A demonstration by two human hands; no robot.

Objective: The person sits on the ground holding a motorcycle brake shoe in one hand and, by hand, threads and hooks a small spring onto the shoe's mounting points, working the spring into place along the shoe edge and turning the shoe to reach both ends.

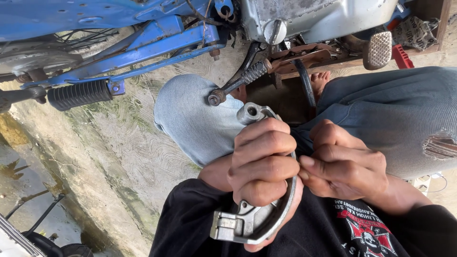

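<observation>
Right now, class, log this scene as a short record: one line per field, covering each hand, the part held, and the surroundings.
Left hand: gripping a curved metal brake shoe
Right hand: fingertips pinching at the shoe's edge
Person: squatting, grey jeans, black shirt
Ahead: blue motorcycle frame, black footpeg, silver engine case
Ground: concrete floor, damp patches at left

knees (200, 119) flank hands, kick lever (238, 83) above, open concrete (109, 143) left

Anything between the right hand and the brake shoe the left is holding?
Nothing visible. The left hand wraps the curved metal brake shoe, and the right hand sits right against its edge, fingertips pinching at the rim. Whether something small is pinched between them cannot be told.
</observation>
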